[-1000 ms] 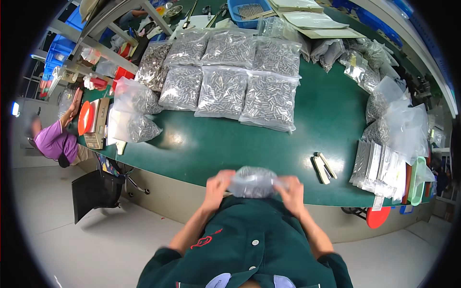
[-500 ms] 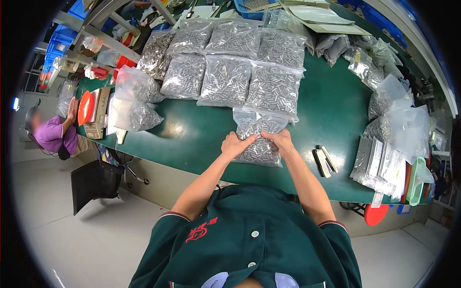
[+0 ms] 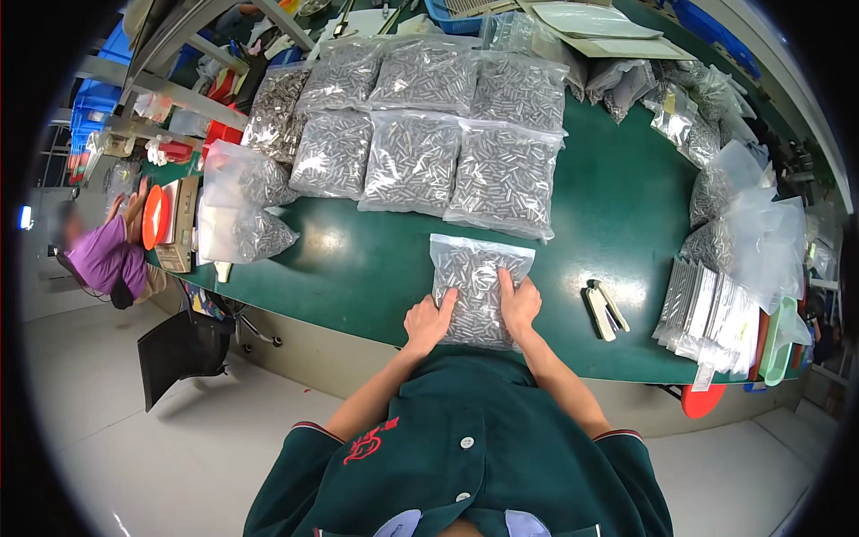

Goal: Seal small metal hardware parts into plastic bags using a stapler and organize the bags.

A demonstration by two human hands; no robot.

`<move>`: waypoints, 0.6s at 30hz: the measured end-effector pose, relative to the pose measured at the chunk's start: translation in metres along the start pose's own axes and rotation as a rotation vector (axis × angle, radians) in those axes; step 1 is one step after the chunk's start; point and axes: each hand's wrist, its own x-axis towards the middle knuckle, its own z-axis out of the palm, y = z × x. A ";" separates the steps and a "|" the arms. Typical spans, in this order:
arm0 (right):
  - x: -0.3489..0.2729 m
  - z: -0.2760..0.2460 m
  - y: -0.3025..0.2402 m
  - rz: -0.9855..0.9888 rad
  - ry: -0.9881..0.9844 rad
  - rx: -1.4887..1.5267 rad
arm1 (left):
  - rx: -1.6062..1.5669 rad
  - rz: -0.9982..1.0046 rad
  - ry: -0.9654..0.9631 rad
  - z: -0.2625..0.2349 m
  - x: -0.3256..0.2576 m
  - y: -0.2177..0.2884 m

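Observation:
A clear zip bag of small metal pins [image 3: 476, 291] lies at the table's near edge, its zip strip toward the far side. My left hand [image 3: 430, 320] grips its left side, thumb on top. On its right side my right hand [image 3: 521, 302] has hold in the same way; the fingers beneath are partly hidden. Just beyond, apart from this bag, two rows of similar filled bags [image 3: 506, 179] lie close together. A stapler [image 3: 606, 310] rests to the right of my right hand.
Loose-topped bags of metal parts [image 3: 266, 234] sit at the left, near a scale [image 3: 182, 234] and a red-orange tray [image 3: 157, 217]. At right stand packed thin bundles [image 3: 707, 309] and a green bin [image 3: 780, 340]. A seated person in purple [image 3: 103, 255] works at the far left, by a black chair [image 3: 183, 353].
Both my hands have drawn the bag toward me, away from the rows, so a strip of green table now shows between. My view has shifted slightly.

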 end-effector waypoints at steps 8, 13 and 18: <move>-0.034 -0.025 0.006 -0.174 0.066 0.249 | -0.318 0.254 0.122 0.011 -0.016 -0.029; -0.028 -0.097 -0.048 -0.155 0.081 0.514 | -0.457 0.363 0.070 -0.064 -0.034 0.047; 0.075 -0.139 -0.132 -0.218 0.129 0.486 | -0.494 0.641 0.207 -0.121 0.040 0.137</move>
